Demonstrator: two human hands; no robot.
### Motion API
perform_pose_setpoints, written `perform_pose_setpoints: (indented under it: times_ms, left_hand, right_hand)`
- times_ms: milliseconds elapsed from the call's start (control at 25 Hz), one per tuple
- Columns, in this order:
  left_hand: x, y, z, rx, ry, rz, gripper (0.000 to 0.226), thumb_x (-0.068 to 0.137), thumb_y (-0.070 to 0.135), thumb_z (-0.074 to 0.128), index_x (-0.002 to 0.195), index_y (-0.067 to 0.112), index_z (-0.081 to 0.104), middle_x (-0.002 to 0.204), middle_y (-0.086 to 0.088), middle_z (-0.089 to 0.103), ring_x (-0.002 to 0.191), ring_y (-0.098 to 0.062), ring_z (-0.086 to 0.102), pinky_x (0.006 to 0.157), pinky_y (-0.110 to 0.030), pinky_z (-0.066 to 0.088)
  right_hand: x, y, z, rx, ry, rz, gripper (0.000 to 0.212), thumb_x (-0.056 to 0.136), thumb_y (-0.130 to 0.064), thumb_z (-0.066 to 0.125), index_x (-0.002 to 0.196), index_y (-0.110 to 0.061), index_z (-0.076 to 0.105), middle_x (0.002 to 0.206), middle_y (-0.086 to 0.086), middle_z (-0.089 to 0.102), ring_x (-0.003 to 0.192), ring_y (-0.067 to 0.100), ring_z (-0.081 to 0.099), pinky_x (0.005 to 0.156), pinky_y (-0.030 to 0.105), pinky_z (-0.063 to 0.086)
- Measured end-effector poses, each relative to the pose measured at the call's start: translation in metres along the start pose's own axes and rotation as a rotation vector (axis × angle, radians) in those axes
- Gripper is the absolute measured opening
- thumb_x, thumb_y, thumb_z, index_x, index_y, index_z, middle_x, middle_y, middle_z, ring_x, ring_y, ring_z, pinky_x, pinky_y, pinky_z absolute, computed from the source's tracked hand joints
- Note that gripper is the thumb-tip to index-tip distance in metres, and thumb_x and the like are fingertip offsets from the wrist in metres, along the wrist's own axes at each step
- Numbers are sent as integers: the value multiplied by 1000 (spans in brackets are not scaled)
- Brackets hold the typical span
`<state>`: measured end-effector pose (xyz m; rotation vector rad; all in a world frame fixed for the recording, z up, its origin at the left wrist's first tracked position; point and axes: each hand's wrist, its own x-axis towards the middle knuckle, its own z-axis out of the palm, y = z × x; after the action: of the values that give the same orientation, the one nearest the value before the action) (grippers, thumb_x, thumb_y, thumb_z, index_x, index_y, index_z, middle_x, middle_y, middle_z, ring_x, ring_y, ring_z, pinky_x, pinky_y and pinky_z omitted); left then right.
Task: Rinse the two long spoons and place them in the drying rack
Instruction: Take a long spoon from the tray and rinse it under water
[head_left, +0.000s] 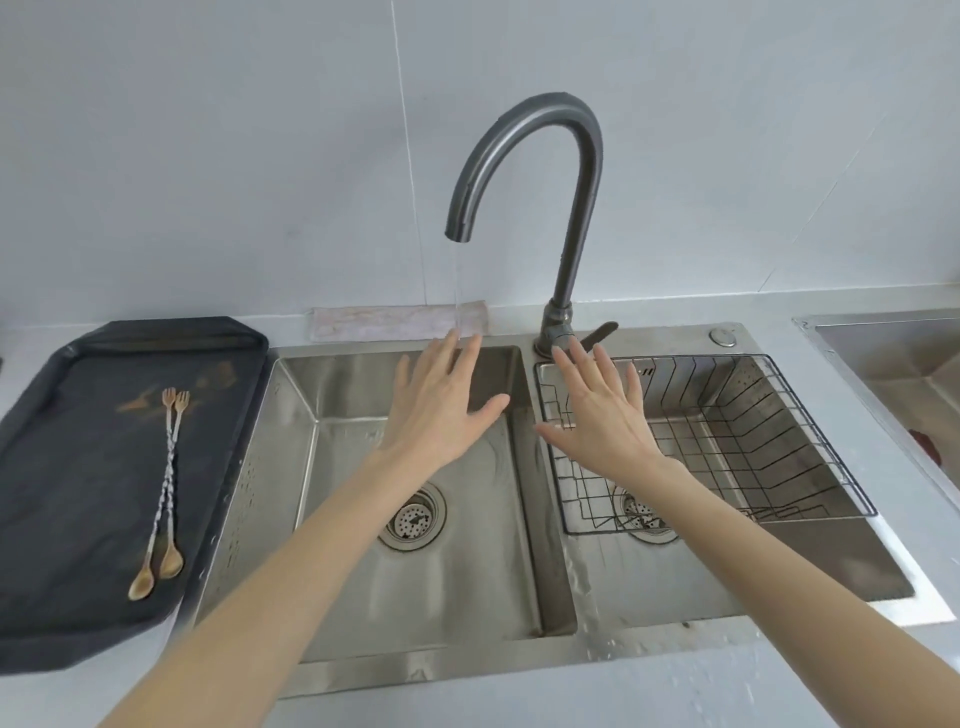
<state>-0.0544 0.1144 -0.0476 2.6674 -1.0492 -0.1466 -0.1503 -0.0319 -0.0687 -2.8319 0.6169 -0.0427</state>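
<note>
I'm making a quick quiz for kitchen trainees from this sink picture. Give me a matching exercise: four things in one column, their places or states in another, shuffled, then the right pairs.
Things:
1. two long spoons
2. faucet
3. wire drying rack
4. left hand

Places or states:
A. sits in the right basin, nothing in it
B. running water
C. lying side by side on the dark tray
D. open, over the left basin

Pairs: 1-C, 2-B, 3-A, 4-D

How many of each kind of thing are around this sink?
Long spoons: 2
Black tray: 1
Sink basins: 2
Wire drying rack: 1
Faucet: 1
Hands, left and right: 2
Total: 9
</note>
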Motion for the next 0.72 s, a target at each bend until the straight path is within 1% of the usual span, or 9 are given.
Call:
perform_pose_setpoints:
  times_ms: [160, 480, 560, 720]
  left_hand:
    - [-23, -39, -1, -9, -18, -74, 75, 88, 53, 42, 148, 23, 7, 159, -4, 6, 147, -20, 5, 119, -46, 6]
    - [-53, -114, -5, 48, -18, -137, 79, 87, 56, 41, 148, 19, 6, 159, -6, 8, 147, -23, 8, 119, -47, 8]
    - [-58, -129, -8, 40, -5, -162, 78, 87, 54, 42, 148, 18, 8, 158, -7, 10, 146, -23, 9, 118, -46, 9]
    - [-63, -158, -11, 46, -2, -203, 78, 87, 54, 42, 147, 17, 10, 157, -7, 14, 145, -23, 14, 117, -47, 12]
  right_hand:
    - [-8, -34, 9, -27, -42, -36, 83, 87, -46, 51, 148, -22, 1, 160, 0, -4, 147, 24, -9, 117, 51, -5]
    - [-10, -96, 34, -28, -94, -84, 80, 87, -47, 49, 148, -22, 4, 160, -1, -3, 147, 23, -8, 118, 49, -6]
    - [-7, -110, 40, -16, -102, -102, 79, 87, -46, 49, 148, -21, 5, 160, -1, 0, 147, 22, -7, 118, 49, -6]
    - [4, -137, 49, 18, -81, -160, 76, 89, -45, 48, 148, -20, 9, 158, -3, 12, 147, 20, 1, 119, 47, -3]
